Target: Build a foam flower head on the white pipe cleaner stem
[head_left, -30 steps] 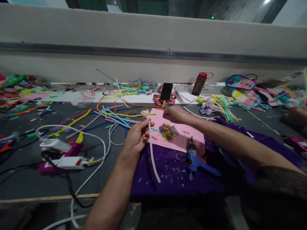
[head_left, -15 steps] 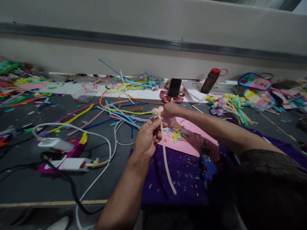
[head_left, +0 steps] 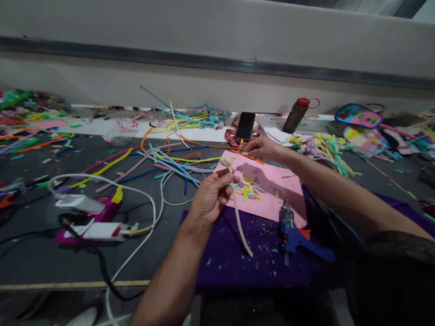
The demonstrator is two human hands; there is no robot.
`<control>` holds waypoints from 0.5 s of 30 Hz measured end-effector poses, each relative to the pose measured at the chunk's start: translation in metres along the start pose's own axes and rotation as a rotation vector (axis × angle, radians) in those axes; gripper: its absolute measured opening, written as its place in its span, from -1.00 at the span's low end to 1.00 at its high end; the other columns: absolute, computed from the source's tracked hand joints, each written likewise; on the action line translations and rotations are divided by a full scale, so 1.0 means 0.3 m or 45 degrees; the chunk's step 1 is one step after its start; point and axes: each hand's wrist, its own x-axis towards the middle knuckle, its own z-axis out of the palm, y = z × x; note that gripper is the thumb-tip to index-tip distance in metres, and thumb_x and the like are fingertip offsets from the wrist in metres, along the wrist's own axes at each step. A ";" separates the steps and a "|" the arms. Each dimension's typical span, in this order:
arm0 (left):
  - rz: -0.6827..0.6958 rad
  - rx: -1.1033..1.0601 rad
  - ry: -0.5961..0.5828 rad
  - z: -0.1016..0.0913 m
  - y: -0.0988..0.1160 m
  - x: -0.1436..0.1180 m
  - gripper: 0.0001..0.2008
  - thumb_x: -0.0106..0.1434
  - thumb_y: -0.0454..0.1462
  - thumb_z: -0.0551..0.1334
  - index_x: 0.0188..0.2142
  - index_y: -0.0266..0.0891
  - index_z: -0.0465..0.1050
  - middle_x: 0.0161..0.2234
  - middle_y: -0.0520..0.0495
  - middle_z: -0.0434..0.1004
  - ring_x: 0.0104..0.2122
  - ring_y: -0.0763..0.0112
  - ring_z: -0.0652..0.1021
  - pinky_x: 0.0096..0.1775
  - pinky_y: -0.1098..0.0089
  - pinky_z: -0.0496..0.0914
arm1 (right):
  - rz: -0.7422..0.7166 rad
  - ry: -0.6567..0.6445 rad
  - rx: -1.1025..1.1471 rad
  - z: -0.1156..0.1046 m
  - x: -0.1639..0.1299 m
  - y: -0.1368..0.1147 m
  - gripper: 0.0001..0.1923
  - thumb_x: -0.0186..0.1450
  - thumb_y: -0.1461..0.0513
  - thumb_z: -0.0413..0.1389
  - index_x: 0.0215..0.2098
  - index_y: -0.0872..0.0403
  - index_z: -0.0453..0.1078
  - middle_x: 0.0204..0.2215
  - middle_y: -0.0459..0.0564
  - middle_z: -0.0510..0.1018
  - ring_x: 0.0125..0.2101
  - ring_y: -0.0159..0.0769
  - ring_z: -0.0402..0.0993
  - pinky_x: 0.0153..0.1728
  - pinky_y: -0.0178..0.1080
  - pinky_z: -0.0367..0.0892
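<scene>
At mid-frame the cream flower [head_left: 226, 160] is now held by the left hand [head_left: 211, 194] alone, its stem [head_left: 239, 222] tightly pinched, since the right hand [head_left: 261, 147], half curled, is drawn off toward the upper-centre phone [head_left: 245, 126], its grip on anything untellable.

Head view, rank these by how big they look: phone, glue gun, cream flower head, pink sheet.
Largest to smallest, as they look there:
pink sheet
glue gun
phone
cream flower head
</scene>
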 end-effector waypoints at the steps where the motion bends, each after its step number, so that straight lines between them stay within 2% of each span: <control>1: -0.024 -0.006 -0.013 0.002 -0.001 0.000 -0.78 0.00 -0.37 0.31 -0.33 -0.34 0.37 -0.49 0.02 0.47 -0.72 0.75 0.33 -0.78 0.72 0.10 | -0.001 -0.020 0.138 -0.007 -0.038 -0.002 -0.84 0.11 0.31 0.09 -0.33 0.19 0.45 -0.60 -0.08 0.44 -0.63 -0.48 0.29 -0.62 -0.41 0.20; 4: -0.072 -0.018 -0.059 0.010 -0.009 0.000 -0.81 0.01 -0.38 0.30 -0.34 -0.35 0.37 -0.50 0.01 0.47 -0.70 0.75 0.33 -0.78 0.73 0.11 | -0.014 0.005 0.412 -0.020 -0.169 -0.022 -0.83 0.12 0.28 0.11 -0.31 0.18 0.41 -0.59 -0.12 0.40 -0.62 -0.49 0.28 -0.63 -0.41 0.21; 7: -0.076 0.012 -0.087 0.022 -0.026 -0.001 -0.87 0.03 -0.37 0.29 -0.41 -0.36 0.37 -0.51 0.02 0.47 -0.74 0.77 0.29 -0.78 0.73 0.10 | -0.039 0.058 0.489 -0.011 -0.299 -0.056 -0.85 0.13 0.24 0.11 -0.34 0.17 0.39 -0.59 -0.14 0.39 -0.63 -0.50 0.27 -0.63 -0.41 0.21; 12: -0.185 0.138 -0.166 0.051 -0.077 -0.004 -0.84 0.08 -0.29 0.26 -0.50 -0.40 0.39 -0.70 0.09 0.34 -0.84 0.79 0.14 -0.82 0.69 -0.01 | -0.178 0.081 0.305 0.032 -0.454 -0.124 -0.89 0.19 0.25 0.06 -0.38 0.15 0.38 -0.56 -0.13 0.40 -0.58 -0.49 0.25 -0.57 -0.40 0.18; 15: -0.187 0.161 -0.197 0.065 -0.106 -0.004 -0.83 0.07 -0.28 0.26 -0.49 -0.41 0.41 -0.68 0.05 0.38 -0.85 0.78 0.14 -0.83 0.67 -0.03 | -0.268 0.145 0.173 0.047 -0.507 -0.145 -0.92 0.20 0.29 0.05 -0.39 0.14 0.37 -0.52 -0.11 0.41 -0.53 -0.47 0.28 -0.51 -0.39 0.19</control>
